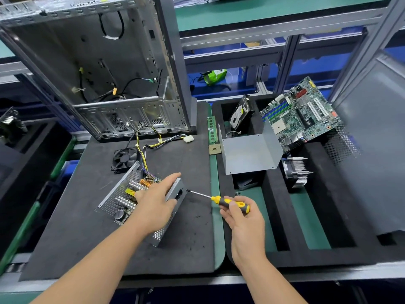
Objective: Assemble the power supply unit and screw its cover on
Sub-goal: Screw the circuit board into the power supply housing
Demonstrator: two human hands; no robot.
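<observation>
The open PSU (131, 198) lay tilted on the black mat (76, 227), its board, coils and heatsinks bare, its cables (151, 142) trailing up toward the case (92, 69) standing behind. The left hand (155, 202) rested on the box, fingers reaching along its right end wall and thumb apparently against the heatsinks, steadying rather than clutching. The right hand (243, 218) gripped the screwdriver (223, 200) by its yellow-and-black handle, the tip meeting the end wall by the socket cut-out; whether a screw sat there was too small to tell. The cover (249, 153), a bent grey sheet, stood well apart in the foam tray (274, 238) to the right, not yet fitted. The unit looked fairly heavy and stiff for its size, though the perforated sheet walls would have sharp edges and some flex. It would be best held by the outer metal walls, never by the board or windings, which are fragile. The cover seemed light and springy, best taken by its folded sides.
</observation>
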